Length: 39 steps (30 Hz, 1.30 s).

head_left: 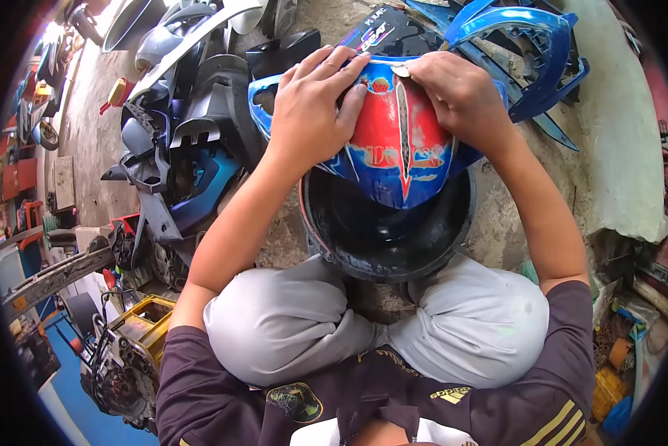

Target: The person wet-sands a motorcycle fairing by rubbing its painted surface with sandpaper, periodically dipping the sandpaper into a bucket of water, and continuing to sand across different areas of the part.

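Observation:
A blue and red plastic fairing [423, 123] with worn paint and a slot down its middle rests over a black basin [393, 256]. My left hand [320, 100] lies on the fairing's upper left part, its fingers spread toward the top edge and holding nothing. At the upper right of the fairing, my right hand [460, 93] pinches a small pale flat piece [401, 70] between thumb and fingers, close to the top of the slot. The lower tip of the fairing hangs over the basin's opening.
Dark motorcycle panels [215, 97] are piled to the left. A blue frame-like fairing [527, 30] lies at the upper right, beside a black panel [393, 33]. A yellow crate [147, 323] and an engine part [118, 383] stand at the lower left.

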### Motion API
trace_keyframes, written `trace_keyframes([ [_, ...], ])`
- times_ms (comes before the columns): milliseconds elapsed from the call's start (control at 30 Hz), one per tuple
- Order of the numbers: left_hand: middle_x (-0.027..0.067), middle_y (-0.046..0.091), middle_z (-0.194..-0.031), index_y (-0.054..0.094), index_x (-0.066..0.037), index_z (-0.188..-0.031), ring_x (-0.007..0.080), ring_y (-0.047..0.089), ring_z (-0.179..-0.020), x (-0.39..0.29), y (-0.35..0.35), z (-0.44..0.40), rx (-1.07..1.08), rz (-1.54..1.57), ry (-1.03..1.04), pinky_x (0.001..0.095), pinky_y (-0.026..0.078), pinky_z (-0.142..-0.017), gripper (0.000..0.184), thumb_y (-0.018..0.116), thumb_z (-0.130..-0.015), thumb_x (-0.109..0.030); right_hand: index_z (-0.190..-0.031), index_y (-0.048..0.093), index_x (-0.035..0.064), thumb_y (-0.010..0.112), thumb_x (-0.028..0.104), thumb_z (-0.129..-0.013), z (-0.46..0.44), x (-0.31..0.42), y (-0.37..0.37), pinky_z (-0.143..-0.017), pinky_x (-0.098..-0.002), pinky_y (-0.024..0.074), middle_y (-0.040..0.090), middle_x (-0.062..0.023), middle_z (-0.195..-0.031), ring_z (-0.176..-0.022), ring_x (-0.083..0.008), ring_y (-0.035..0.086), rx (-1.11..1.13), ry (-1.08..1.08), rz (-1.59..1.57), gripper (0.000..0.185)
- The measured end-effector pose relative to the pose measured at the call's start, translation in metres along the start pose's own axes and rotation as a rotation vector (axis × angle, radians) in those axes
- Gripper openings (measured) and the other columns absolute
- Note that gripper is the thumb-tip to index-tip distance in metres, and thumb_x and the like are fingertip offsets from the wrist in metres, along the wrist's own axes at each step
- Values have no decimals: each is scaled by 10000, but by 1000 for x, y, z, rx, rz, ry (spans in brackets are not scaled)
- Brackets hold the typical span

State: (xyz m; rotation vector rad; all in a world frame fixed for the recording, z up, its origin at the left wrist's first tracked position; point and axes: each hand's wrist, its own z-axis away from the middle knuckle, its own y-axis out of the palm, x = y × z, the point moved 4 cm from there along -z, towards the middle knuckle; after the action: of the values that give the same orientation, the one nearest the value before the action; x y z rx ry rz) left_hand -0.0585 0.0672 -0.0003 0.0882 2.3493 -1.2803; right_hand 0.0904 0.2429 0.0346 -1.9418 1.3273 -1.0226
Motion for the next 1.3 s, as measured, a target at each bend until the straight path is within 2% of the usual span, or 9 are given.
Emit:
trace_keyframes([
  [133,120,730,-1466,775,-118,-1406,376,605,-1448,-7,-5,5,3,-27,39,569,421,-1213,424,664,-1027,-273,-1173,723,18,715,1,-936,29,-34,-15,-926,-482,629,775,-182,-1100,-1049,-399,765,-29,92,23,238],
  [267,112,737,-1443,778,-128,-1403,372,613,-1441,-4,2,1,-11,-11,27,572,425,-1206,439,687,-1005,-290,-1167,768,14,719,-75,-882,-6,12,3,-908,-469,645,793,-175,-1089,-1038,-388,783,-36,-112,15,303],
  [433,104,722,-1463,750,-103,-1442,363,603,-1447,-14,-7,7,1,-65,45,508,433,-1202,432,650,-1044,-237,-1213,745,25,709,-68,-931,32,-32,-19,-1014,-481,626,793,-182,-1177,-1137,-401,771,-5,137,-17,298],
  [533,97,714,-1486,748,-117,-1453,361,588,-1473,-14,-3,2,21,-36,10,503,415,-1225,452,666,-1031,-253,-1202,750,34,724,-69,-868,11,-1,-7,-967,-483,624,780,-193,-1127,-1102,-397,759,7,-8,16,351],
  [700,118,719,-1458,749,-109,-1444,365,609,-1436,-16,-8,8,-10,-43,35,510,433,-1197,432,650,-1042,-233,-1171,765,43,706,-16,-908,30,-23,-24,-972,-492,619,786,-183,-1129,-1103,-409,756,-12,126,23,276],
  [867,100,711,-1475,758,-129,-1422,366,606,-1441,-9,3,3,-10,-34,36,579,435,-1187,449,687,-1004,-278,-1179,777,57,687,3,-931,1,25,6,-988,-479,623,796,-169,-1124,-1108,-366,769,-4,-77,18,270],
  [1033,105,718,-1446,761,-128,-1414,367,611,-1425,-12,-5,5,-41,-52,43,589,441,-1179,439,683,-1009,-279,-1193,766,50,702,10,-933,41,-32,-24,-968,-478,627,791,-188,-1117,-1097,-388,768,-48,244,11,271],
  [1167,111,720,-1440,759,-122,-1409,377,608,-1427,-13,-1,3,-30,-35,37,571,430,-1190,431,675,-1013,-270,-1148,765,27,700,9,-959,8,23,-5,-949,-479,630,793,-194,-1089,-1052,-403,770,-22,-36,83,200],
  [1300,113,720,-1440,753,-126,-1422,371,594,-1445,-16,-4,11,-37,-52,51,565,421,-1192,444,686,-1004,-262,-1156,760,51,729,20,-893,30,-20,-22,-983,-480,614,779,-189,-1114,-1097,-399,755,-52,233,41,267],
])
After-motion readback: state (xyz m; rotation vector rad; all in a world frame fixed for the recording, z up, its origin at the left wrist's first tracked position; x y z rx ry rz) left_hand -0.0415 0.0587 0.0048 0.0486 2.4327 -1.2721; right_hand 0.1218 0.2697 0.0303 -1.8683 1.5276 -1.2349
